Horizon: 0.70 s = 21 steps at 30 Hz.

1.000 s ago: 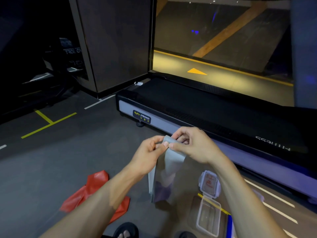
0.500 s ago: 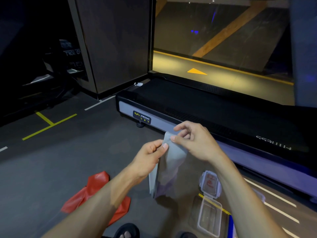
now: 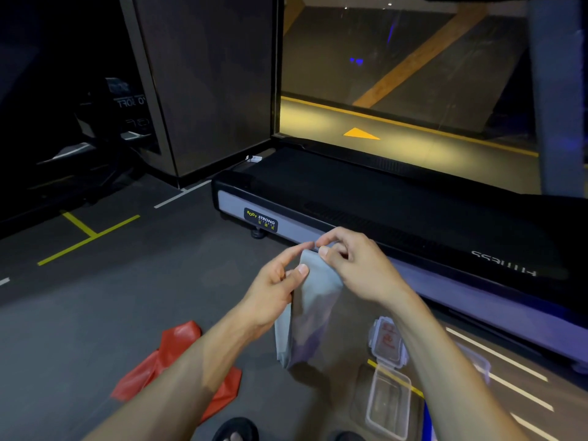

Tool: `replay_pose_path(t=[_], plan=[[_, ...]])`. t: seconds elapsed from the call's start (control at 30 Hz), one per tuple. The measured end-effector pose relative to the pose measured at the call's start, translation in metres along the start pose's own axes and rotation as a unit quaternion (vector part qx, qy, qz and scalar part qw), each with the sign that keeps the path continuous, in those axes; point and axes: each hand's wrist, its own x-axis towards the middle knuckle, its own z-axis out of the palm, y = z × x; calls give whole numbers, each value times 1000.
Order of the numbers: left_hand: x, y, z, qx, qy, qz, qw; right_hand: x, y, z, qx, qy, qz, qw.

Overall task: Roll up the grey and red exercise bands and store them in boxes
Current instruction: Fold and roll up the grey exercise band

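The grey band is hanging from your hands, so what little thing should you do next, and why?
Probably start curling the top edge over. Both hands, left hand and right hand, pinch the grey band at its top, and the rest hangs unrolled. The clear box sits open below.

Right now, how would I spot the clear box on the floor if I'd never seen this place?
Find the long black treadmill across the floor. In front of its near side, under the person's right forearm, sits the clear plastic box, open, its lid hinged back toward the treadmill. It is see-through and rigid, unlike the soft red band lying to the left.
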Motion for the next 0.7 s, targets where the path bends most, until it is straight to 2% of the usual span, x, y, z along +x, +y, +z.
replay_pose_path(t=[0.2,0.37,0.7], plan=[[-2,-3,1,46,22,5,999,-1,1,4,-20,-35,41,998],[-1,-10,-2,69,53,11,996,-6,1,8,-42,-73,27,996],[-6,-2,2,74,25,-5,997,-7,-3,6,-70,-4,-13,997]])
